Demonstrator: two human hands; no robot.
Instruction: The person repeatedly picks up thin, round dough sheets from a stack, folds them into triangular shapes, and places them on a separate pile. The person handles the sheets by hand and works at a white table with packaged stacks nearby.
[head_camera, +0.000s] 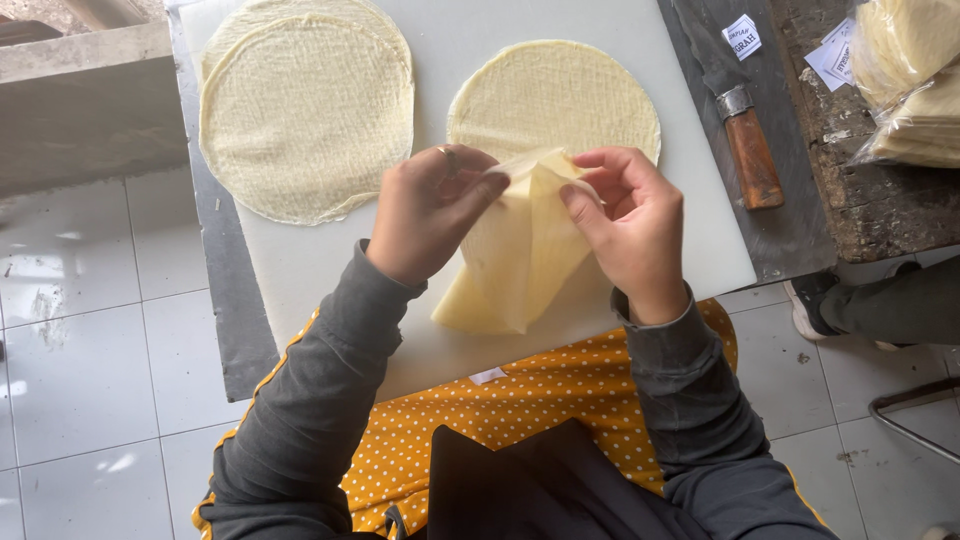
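Both hands hold a pale yellow folded wrapper sheet above a white cutting board. My left hand, with a ring on one finger, pinches the sheet's top left edge. My right hand pinches its top right edge. The sheet hangs down in a cone-like fold between them. Behind the hands a single round wrapper lies flat on the board. A stack of larger round wrappers lies at the board's far left.
A knife with a brown wooden handle lies right of the board on a grey surface. Bagged wrappers sit at the top right. Another person's leg and shoe are on the white tiled floor at right. A yellow dotted cloth covers my lap.
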